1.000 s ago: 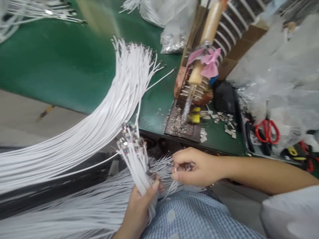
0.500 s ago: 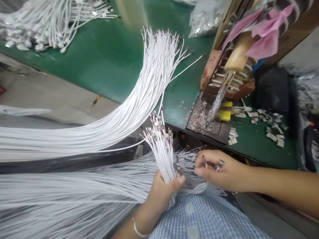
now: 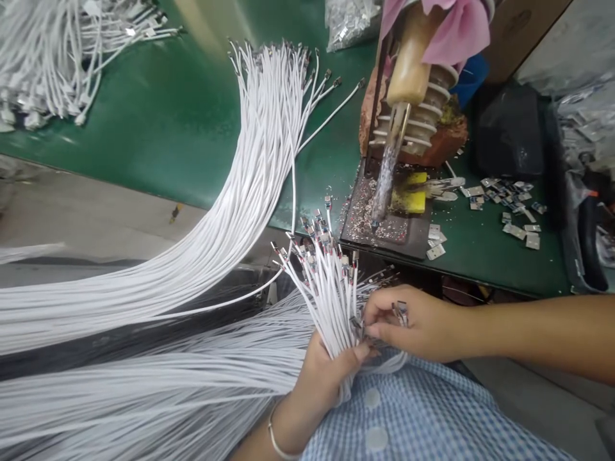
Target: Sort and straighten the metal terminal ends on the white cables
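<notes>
My left hand (image 3: 324, 378) is wrapped round a bundle of white cables (image 3: 331, 307) that fans upward. Small metal connectors (image 3: 321, 230) with bits of red tip these cables. Close against the bundle's right side is my right hand (image 3: 413, 320), its thumb and fingertips pinched together. A few cable ends with metal connectors (image 3: 400, 310) stick up out of the right hand, and their white cords loop down below it. What lies exactly between the right fingertips is hidden. Below both hands, many loose white cables (image 3: 230, 378) stretch across the lap over checked blue cloth (image 3: 413, 410).
A thick bunch of white cables (image 3: 259, 147) lies over the green table (image 3: 158, 128). A soldering iron (image 3: 391, 147) leans with its tip on a dark, solder-specked plate (image 3: 403, 237). Beside it are a yellow sponge (image 3: 413, 192), loose metal connectors (image 3: 516, 211) and a black box (image 3: 509, 134).
My right hand has moved left, up against the bundle in my left hand. The bundle's tips are spread wider. The whole view has shifted, with the table items now further left.
</notes>
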Action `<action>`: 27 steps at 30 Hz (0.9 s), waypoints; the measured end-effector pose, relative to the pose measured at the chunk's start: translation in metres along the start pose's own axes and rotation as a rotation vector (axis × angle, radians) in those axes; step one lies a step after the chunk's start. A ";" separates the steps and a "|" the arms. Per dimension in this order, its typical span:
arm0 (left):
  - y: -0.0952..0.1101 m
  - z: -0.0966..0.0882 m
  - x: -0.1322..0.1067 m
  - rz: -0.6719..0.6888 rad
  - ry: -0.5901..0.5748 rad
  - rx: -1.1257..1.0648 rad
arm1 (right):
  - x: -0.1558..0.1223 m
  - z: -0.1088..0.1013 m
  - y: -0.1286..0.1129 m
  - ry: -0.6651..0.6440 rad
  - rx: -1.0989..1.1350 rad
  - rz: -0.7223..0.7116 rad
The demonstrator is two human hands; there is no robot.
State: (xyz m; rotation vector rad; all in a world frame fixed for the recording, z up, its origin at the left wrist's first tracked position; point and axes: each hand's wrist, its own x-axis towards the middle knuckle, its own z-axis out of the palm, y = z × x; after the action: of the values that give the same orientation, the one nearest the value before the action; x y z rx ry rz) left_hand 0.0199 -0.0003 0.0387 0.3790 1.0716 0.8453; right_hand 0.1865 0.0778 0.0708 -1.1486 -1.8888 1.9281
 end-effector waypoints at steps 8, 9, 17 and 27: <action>-0.004 -0.012 0.001 0.108 0.051 0.167 | -0.001 0.000 0.002 -0.041 0.011 0.127; -0.003 -0.011 0.001 0.117 0.029 0.186 | -0.001 0.000 0.002 -0.034 0.003 0.098; 0.004 -0.005 0.004 0.086 -0.126 0.257 | 0.004 0.002 -0.001 -0.030 0.054 0.049; 0.002 -0.003 0.002 0.049 0.026 0.120 | 0.003 0.001 0.000 0.006 0.073 -0.030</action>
State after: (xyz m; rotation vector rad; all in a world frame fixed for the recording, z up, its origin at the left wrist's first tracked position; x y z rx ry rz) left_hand 0.0166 0.0025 0.0370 0.4978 1.1439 0.8341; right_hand 0.1834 0.0790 0.0696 -1.0978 -1.8058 1.9588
